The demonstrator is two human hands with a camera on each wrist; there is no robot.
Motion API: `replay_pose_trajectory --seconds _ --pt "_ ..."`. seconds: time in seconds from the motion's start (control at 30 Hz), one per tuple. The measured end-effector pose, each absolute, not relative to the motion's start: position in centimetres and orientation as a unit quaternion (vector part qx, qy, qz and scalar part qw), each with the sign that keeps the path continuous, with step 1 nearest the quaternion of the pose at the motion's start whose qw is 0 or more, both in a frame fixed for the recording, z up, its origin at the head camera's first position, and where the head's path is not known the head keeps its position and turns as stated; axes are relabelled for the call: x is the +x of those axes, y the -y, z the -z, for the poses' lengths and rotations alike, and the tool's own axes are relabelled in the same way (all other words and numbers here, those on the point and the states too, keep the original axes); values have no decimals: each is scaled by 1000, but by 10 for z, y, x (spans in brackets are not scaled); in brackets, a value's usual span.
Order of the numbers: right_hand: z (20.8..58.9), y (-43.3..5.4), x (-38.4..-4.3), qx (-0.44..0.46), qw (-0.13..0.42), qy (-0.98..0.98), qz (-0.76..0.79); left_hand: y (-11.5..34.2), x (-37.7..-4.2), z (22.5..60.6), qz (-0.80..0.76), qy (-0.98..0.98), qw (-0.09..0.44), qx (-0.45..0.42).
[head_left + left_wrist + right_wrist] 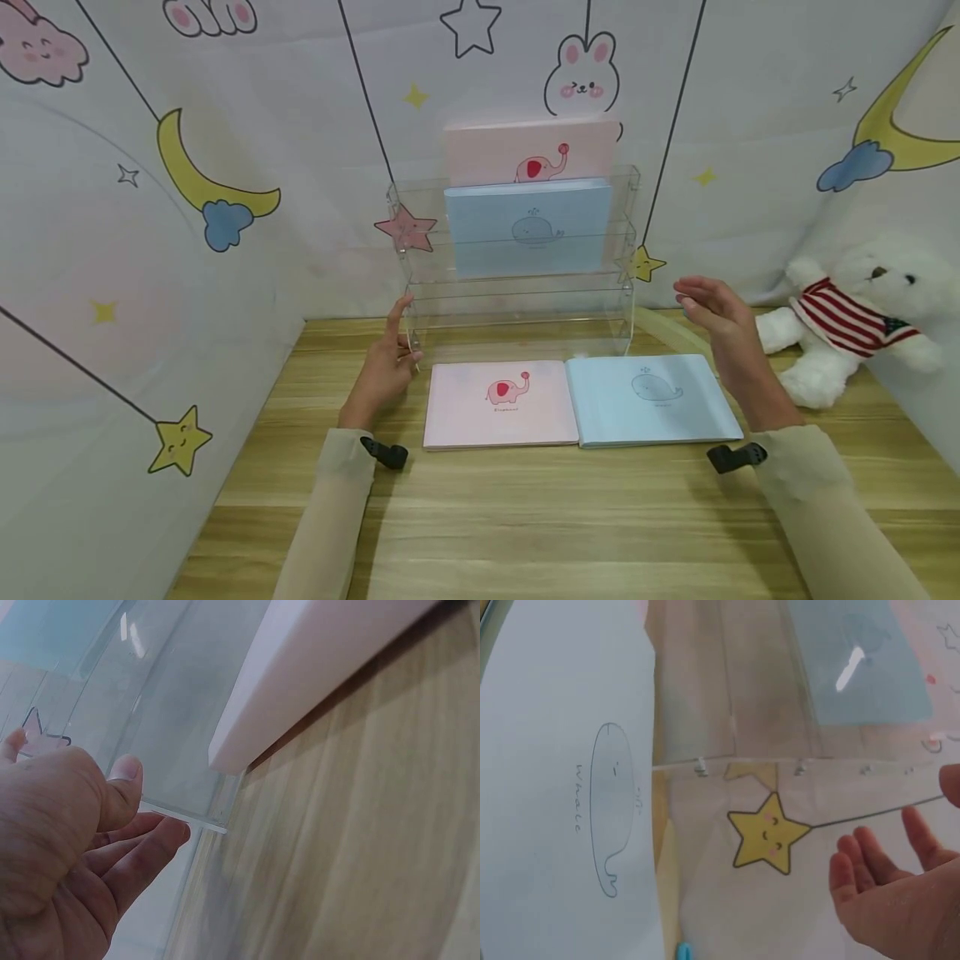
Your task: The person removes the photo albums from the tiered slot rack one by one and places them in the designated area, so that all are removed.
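Observation:
A clear acrylic tiered rack (517,312) stands against the back of the table. On its upper tiers lean a pink elephant book (480,154) and, in front and lower, a blue whale book (487,242). My left hand (386,367) grips the rack's left side panel near the bottom, thumb and fingers on either side of its edge (214,827). To the right of the rack, apart from it, my right hand (723,325) is raised with relaxed fingers (870,855) and holds nothing. Flat before the rack lie another pink elephant book (457,408) and another blue whale book (622,417), side by side.
A white teddy bear (813,367) in a striped shirt sits at the right, beyond my right hand. Behind the rack hangs a cloth backdrop (315,108) with stars and moons. A pale yellow strip (667,329) lies right of the rack on the wooden table (525,517).

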State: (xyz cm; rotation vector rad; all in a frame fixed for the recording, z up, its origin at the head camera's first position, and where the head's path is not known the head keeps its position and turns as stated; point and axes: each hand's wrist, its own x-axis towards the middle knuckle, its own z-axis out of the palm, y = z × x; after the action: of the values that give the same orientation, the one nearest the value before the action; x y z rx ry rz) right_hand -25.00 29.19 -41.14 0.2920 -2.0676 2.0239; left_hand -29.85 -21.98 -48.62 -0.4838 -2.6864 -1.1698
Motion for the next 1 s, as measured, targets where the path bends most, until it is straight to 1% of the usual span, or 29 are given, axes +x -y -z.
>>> replay_pose_trajectory --seconds 0.43,1.0 --pt "400 -281 -245 119 104 689 -707 220 -299 488 400 898 82 -161" --pt "390 -272 -243 137 104 685 -708 220 -298 487 402 898 79 -161"
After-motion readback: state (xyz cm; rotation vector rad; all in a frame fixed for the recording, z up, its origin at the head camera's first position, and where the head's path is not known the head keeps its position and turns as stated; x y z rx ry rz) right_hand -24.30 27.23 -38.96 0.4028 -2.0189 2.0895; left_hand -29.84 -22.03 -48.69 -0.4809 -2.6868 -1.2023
